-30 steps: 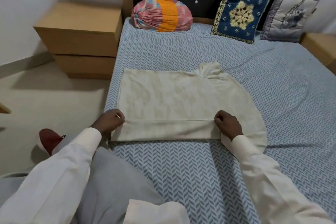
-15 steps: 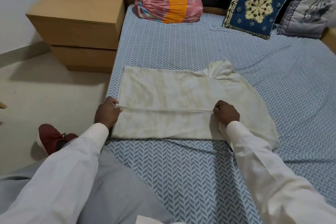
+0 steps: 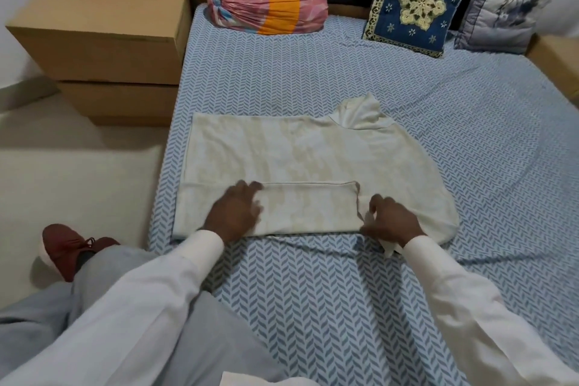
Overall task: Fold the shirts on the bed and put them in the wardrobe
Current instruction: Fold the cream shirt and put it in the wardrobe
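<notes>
A cream shirt (image 3: pixel 307 150) lies flat on the blue herringbone bed sheet (image 3: pixel 313 291), collar toward the right back. Its near edge is folded over into a narrow band. My left hand (image 3: pixel 235 213) rests flat on that band near its left part, fingers spread, holding nothing. My right hand (image 3: pixel 393 221) sits at the band's right end with its fingers curled on a bit of the shirt's fabric. Both arms wear white sleeves. No wardrobe is in view.
A pink and orange bolster (image 3: pixel 269 0), a blue embroidered cushion (image 3: pixel 419 0) and a grey cushion (image 3: pixel 513 3) line the headboard. A wooden bedside cabinet (image 3: pixel 103 28) stands left of the bed. My red shoe (image 3: pixel 65 244) is on the floor at the left.
The near band was folded over the shirt. My left hand let go of the fold's left end and slid right, flat on the band. My right hand dropped to the band's right end.
</notes>
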